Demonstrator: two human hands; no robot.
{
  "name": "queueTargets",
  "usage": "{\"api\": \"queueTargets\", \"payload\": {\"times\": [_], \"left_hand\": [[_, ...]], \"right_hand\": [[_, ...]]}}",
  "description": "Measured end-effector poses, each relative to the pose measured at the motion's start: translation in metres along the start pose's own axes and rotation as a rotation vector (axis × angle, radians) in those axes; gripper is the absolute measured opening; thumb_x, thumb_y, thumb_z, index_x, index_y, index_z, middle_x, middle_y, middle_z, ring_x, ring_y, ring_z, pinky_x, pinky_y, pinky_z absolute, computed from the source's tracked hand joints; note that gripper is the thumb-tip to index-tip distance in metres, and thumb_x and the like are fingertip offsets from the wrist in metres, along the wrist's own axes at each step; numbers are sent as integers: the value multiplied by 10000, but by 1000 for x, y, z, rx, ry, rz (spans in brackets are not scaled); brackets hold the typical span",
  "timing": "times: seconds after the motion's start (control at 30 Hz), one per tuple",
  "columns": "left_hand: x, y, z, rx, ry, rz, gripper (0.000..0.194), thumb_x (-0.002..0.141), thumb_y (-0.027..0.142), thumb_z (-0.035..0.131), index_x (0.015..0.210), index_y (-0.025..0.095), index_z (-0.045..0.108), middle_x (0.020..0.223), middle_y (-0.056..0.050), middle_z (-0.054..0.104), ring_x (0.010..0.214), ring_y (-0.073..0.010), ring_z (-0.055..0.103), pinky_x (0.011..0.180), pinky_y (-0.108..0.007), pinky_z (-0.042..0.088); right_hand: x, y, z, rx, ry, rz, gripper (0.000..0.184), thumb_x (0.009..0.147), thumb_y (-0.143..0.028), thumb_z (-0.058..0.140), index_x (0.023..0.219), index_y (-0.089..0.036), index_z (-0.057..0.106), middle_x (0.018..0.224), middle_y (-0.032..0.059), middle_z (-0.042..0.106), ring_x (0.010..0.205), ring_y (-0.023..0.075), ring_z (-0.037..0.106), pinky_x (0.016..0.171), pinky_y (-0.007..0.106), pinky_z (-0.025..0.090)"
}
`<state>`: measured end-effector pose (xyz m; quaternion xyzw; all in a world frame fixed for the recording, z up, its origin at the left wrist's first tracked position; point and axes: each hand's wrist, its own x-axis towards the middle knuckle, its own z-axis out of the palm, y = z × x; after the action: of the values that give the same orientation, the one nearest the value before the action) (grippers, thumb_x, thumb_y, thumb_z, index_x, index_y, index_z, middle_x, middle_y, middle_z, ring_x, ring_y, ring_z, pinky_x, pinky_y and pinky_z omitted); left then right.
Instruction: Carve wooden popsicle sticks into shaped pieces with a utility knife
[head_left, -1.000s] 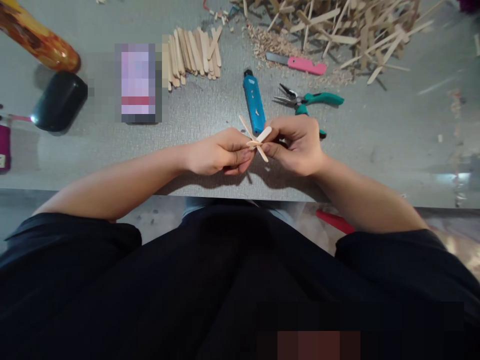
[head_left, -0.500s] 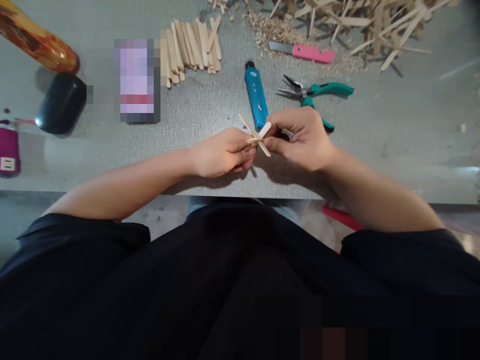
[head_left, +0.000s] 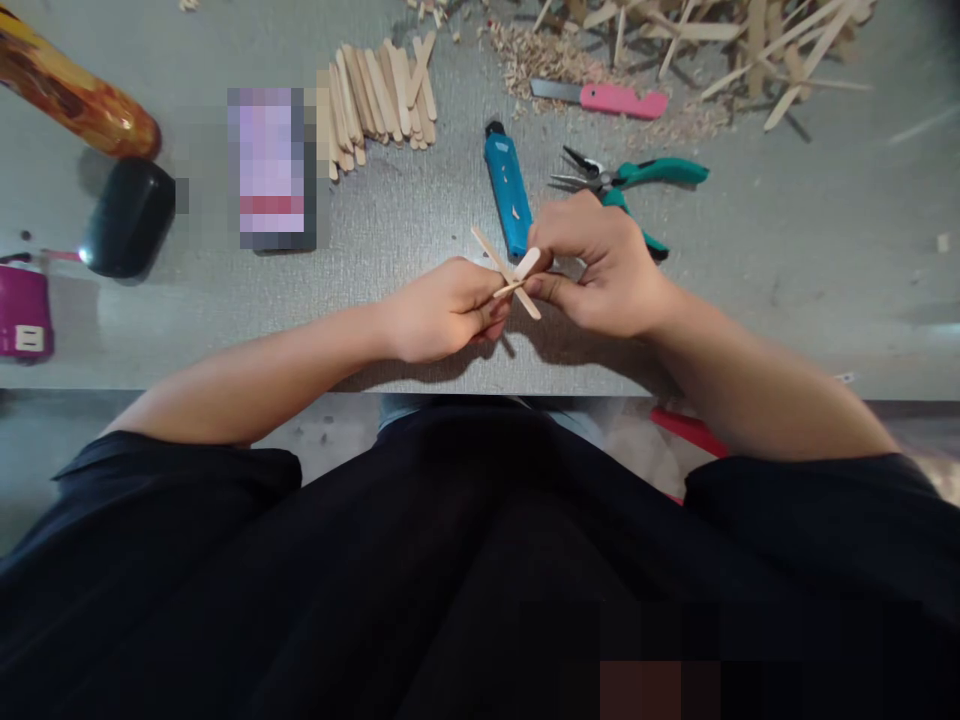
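Observation:
Just above the front of the table, my left hand (head_left: 450, 308) and my right hand (head_left: 600, 265) meet at a small bundle of crossed popsicle sticks (head_left: 528, 264). The left thumb and fingers pinch the bundle from the left. From the right, my right thumb and index finger grip one of its sticks. Where the sticks cross is partly covered by fingertips. A blue utility knife (head_left: 508, 190) lies right behind the bundle. Pliers with green handles (head_left: 660, 174) rest behind my right hand, which covers part of them.
At the back lie a row of popsicle sticks (head_left: 381, 92), a pink-handled knife (head_left: 622, 99), wood shavings (head_left: 525, 58) and a heap of sticks (head_left: 757, 45). On the left are a blurred phone (head_left: 271, 165), a dark case (head_left: 129, 217), an orange bottle (head_left: 82, 95) and a purple object (head_left: 24, 312).
The view has shifted slightly. Both hands keep their grip on the crossed sticks, and the stick nearest the right thumb has tilted a little.

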<state>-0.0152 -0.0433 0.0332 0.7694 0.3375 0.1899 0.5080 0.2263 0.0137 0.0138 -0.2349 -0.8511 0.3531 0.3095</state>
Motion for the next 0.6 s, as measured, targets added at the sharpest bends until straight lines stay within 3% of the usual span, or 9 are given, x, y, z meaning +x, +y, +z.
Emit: {"api": "queueTargets", "payload": {"times": [0.1, 0.23, 0.37, 0.47, 0.6], "left_hand": [[-1, 1, 0, 47, -6, 16, 269, 1001, 150, 569, 741, 196, 626, 631, 12, 637, 579, -116, 591, 640, -230, 453], [-2, 3, 0, 24, -80, 72, 340, 1055, 201, 517, 732, 199, 624, 614, 5, 641, 563, -125, 590, 617, -248, 463], [-6, 1, -1, 150, 34, 187, 350, 1081, 273, 530, 755, 207, 636, 639, -10, 653, 605, -149, 617, 666, -289, 483], [-8, -3, -1, 234, 111, 211, 362, 1118, 362, 527, 824, 212, 674, 662, -20, 669, 586, -159, 611, 643, -312, 463], [-8, -8, -1, 287, 211, 200, 440, 1167, 457, 458, 887, 216, 696, 626, -9, 609, 533, -154, 570, 606, -318, 419]], "right_hand": [[2, 3, -2, -52, -17, -122, 391, 1024, -548, 807, 778, -287, 652, 695, 1, 618, 729, 252, 622, 879, 506, 501], [5, 5, -2, 93, -111, -248, 341, 1123, -460, 716, 855, -252, 692, 780, 8, 724, 734, 211, 675, 778, 427, 523], [3, 1, 0, -16, 29, -281, 285, 1167, -440, 626, 966, -275, 742, 978, 49, 822, 938, 236, 771, 916, 463, 628], [2, -1, 0, -169, 112, -293, 282, 1166, -462, 604, 998, -306, 767, 1168, 86, 821, 1047, 260, 785, 925, 490, 675], [2, 3, 2, -183, 166, -371, 228, 1151, -446, 628, 1004, -324, 753, 1019, 55, 811, 971, 265, 796, 873, 503, 692]]}}
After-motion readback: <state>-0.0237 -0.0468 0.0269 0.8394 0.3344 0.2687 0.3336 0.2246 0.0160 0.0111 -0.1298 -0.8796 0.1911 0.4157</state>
